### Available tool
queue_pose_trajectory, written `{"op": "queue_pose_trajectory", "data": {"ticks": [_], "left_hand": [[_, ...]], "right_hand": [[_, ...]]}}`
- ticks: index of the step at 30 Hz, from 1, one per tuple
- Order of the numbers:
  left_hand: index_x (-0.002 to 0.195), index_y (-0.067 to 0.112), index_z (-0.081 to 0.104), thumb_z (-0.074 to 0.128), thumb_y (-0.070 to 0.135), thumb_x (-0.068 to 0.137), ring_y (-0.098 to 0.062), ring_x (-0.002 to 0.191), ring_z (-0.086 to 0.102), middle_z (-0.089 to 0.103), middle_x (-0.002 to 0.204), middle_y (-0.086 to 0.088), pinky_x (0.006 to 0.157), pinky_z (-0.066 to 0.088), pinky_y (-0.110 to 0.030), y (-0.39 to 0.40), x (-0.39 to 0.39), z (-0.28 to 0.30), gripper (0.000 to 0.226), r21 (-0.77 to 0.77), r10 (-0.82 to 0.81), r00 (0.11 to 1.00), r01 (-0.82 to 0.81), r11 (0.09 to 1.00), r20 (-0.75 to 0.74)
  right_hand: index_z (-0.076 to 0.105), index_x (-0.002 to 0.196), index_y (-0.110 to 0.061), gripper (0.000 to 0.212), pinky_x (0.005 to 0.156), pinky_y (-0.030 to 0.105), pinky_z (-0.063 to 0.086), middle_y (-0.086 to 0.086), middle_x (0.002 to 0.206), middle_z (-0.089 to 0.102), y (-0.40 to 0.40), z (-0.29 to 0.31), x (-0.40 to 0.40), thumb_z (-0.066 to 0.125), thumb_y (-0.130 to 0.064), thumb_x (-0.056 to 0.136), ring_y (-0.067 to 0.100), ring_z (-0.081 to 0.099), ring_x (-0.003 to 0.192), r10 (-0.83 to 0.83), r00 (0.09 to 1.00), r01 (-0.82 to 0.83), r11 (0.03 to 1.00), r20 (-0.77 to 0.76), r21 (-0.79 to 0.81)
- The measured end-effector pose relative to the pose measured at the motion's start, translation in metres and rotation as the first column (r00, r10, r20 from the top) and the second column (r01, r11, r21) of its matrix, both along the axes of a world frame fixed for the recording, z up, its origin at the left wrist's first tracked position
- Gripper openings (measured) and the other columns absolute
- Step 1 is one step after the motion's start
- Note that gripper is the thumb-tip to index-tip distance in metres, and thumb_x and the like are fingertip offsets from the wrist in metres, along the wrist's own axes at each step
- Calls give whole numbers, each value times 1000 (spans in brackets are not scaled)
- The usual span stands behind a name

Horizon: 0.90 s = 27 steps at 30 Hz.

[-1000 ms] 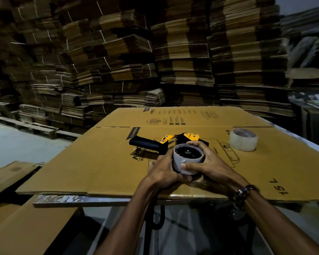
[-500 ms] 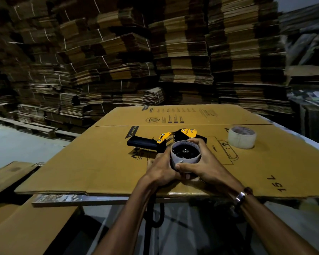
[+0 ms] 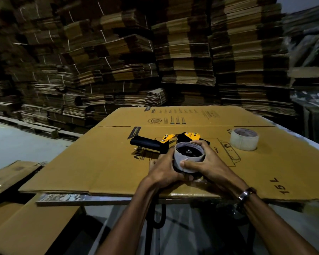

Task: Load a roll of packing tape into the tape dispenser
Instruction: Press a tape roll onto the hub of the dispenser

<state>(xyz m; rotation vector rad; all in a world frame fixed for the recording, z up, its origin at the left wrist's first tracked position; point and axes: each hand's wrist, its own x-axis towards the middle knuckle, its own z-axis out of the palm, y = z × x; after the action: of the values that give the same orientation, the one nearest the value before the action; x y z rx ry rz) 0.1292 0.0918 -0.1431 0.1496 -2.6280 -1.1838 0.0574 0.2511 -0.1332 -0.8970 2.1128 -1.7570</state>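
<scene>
A black and yellow tape dispenser lies on its side on a flattened cardboard box, handle pointing left. A grey-white roll sits around the dispenser's black hub near the front. My right hand wraps the roll from the right, thumb across its front and fingers over its far rim. My left hand grips the roll and dispenser from the left and below. A second, clear tape roll stands on the cardboard to the right, apart from both hands.
The cardboard sheet overhangs a metal table edge. More flat cardboard lies low at the left. Tall stacks of bundled flattened boxes fill the background, and wooden pallets sit on the floor at the left.
Both hands keep their hold on the roll at the dispenser hub; my right fingers have shifted slightly over the far rim. The second roll has not moved.
</scene>
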Motion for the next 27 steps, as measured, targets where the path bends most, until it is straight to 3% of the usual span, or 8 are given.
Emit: {"op": "queue_pose_trajectory", "data": {"ticks": [4,10,13,18,22,27], "left_hand": [[138,50,34,86,55,50,-16,124,49,57,129,14,105,25,-40,-3,0,-1,102,78,-23,999,20,997,33],[135,52,35,86,57,45,-18,123,53,61,126,13,111,32,-46,-1,0,-1,103,73,3,1000,-5,997,23],[135,51,35,85,57,44,-17,123,53,61,127,13,113,33,-49,-1,0,0,104,69,1,1000,-3,998,30],[138,45,35,81,58,41,-16,124,52,59,128,12,109,38,-49,2,1,2,108,54,-25,999,24,998,28],[134,47,36,84,56,39,-16,122,55,62,125,13,106,42,-49,1,-2,-3,107,62,-13,1000,13,998,-2],[132,51,36,82,55,47,-17,119,56,63,122,16,105,41,-50,0,-1,-1,97,14,-26,999,26,1000,-20]], "right_hand": [[48,131,-27,71,81,17,55,-6,125,63,2,0,0,87,-17,73,5,64,112,30,999,-30,999,-12,25],[33,146,-34,115,105,37,49,-10,133,59,-5,-9,4,95,-50,51,9,58,123,-78,994,81,995,-74,52],[40,140,-32,109,103,41,52,-10,129,61,-6,-10,5,92,-56,47,10,60,120,-117,985,128,989,-129,74],[41,133,-38,86,98,33,53,-12,127,59,-2,-7,6,92,-34,64,9,58,120,-74,979,98,988,-188,116],[44,129,-43,88,100,41,54,-13,126,62,-1,-7,4,92,-46,56,10,61,120,-66,984,86,989,-168,119],[49,126,-34,87,97,45,56,-6,123,66,-2,-7,4,95,-44,53,15,66,114,-117,991,119,993,-66,23]]}}
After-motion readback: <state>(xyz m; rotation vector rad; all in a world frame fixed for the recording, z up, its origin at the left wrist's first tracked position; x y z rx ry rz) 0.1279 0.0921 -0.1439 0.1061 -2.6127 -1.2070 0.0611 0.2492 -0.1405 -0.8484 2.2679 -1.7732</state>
